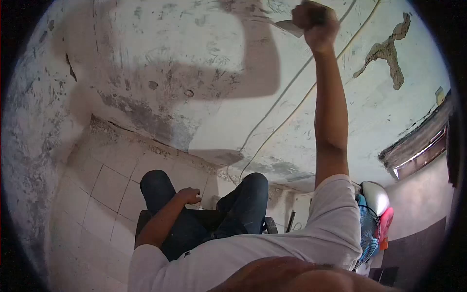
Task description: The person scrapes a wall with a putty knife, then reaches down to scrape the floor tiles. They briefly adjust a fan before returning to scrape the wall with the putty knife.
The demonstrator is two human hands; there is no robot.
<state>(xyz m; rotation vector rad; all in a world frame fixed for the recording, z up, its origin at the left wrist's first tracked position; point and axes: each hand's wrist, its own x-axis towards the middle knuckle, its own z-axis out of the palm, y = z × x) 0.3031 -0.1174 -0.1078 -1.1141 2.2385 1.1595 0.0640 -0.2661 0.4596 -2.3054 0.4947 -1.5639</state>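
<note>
Raised high at the upper right, my right hand [318,27] is closed around the handle of a putty knife. The thin flat blade [290,27] of the putty knife points left, close to the stained, flaking white wall [194,39]. My arm is stretched out long and casts a broad shadow on the plaster. Lower down, my left hand [189,195] lies over my thigh in dark trousers [158,185], fingers curled in and nothing showing in them.
A pale cable [292,114] runs diagonally down the wall. Bare patches of plaster [386,53] show at the right. Pale floor tiles [104,194] lie at the lower left. A fan [368,233] stands behind my right shoulder, near a wooden-edged opening [418,141].
</note>
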